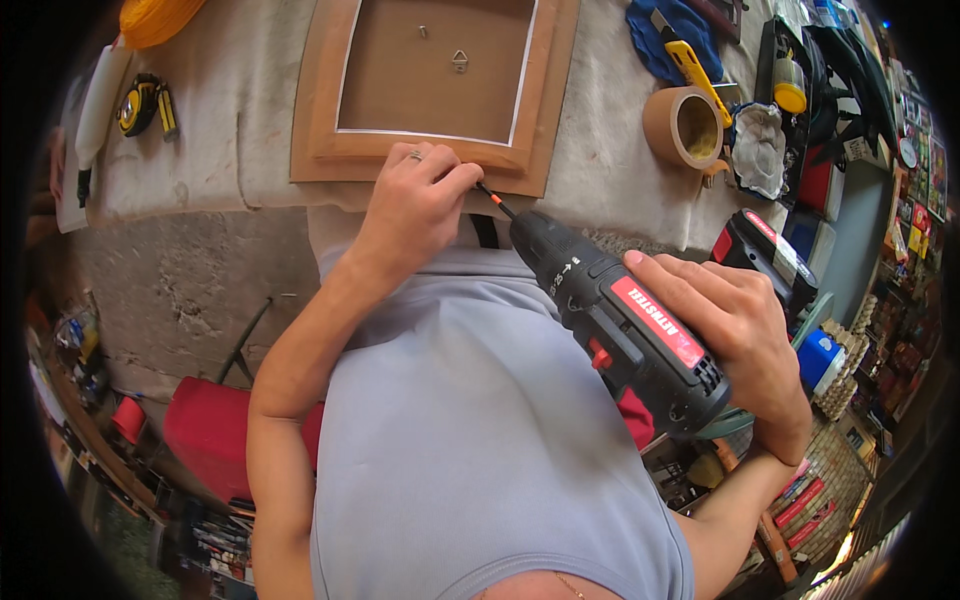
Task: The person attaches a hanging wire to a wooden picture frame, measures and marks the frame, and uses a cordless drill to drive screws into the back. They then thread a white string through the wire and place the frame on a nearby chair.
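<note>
My right hand (728,308) is wrapped round a black cordless drill (565,262) with a red label, its bit aimed up and left. The slim bit (497,202) has an orange band, and its tip meets the fingers of my left hand (412,208). Those fingers are pinched together at the near edge of a wooden picture frame (330,145), which lies back side up; what they hold is hidden. On the frame's brown backing rest a small metal triangle hanger (460,62) and a small screw (423,32).
A tape measure (140,108) and a white tube (102,105) lie on the cloth-covered table at left. To the right are a yellow utility knife (692,70), a blue cloth (650,48), a tape roll (660,125) and a battery pack (765,258). A red seat (205,435) stands below left.
</note>
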